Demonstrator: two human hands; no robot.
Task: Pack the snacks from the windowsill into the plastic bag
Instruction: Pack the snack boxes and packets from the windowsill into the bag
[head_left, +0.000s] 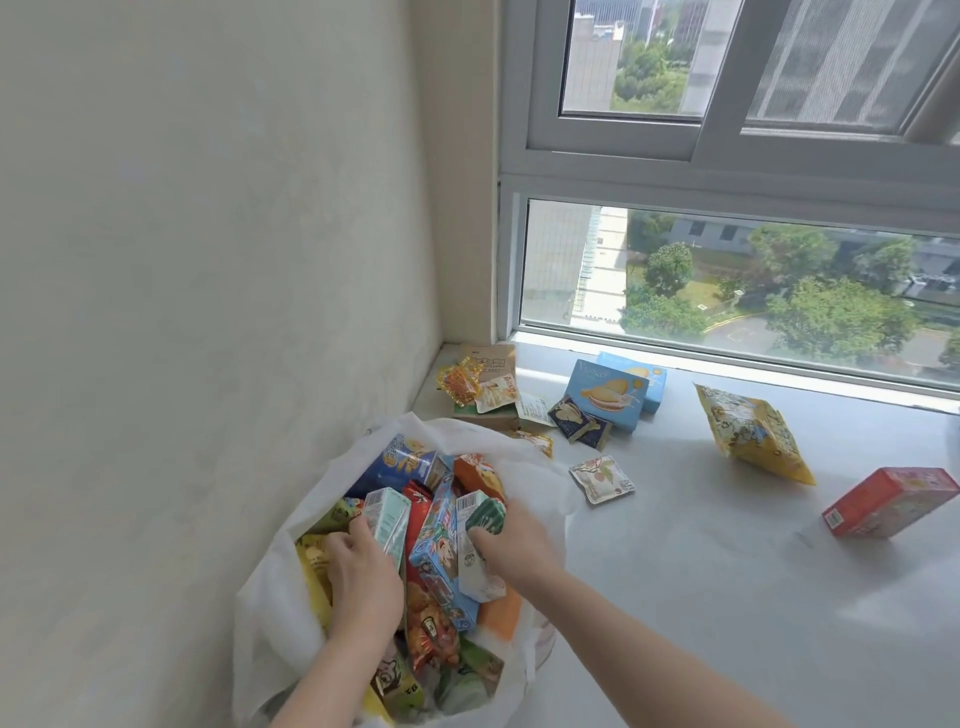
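Bag at windowsill left corner, mostly full. Left hand grips mint box; right hand grips green packet. Left: blue boxes, yellow pouch, red box, small packets.

Both bare forearms reach in from the near edge, angled toward the far left. The left hand is knuckles up, fingers curled down, seemingly gripping something at its fingertips. The right hand, just to its right, is turned leftward, thumb and fingers curled in a pinch.
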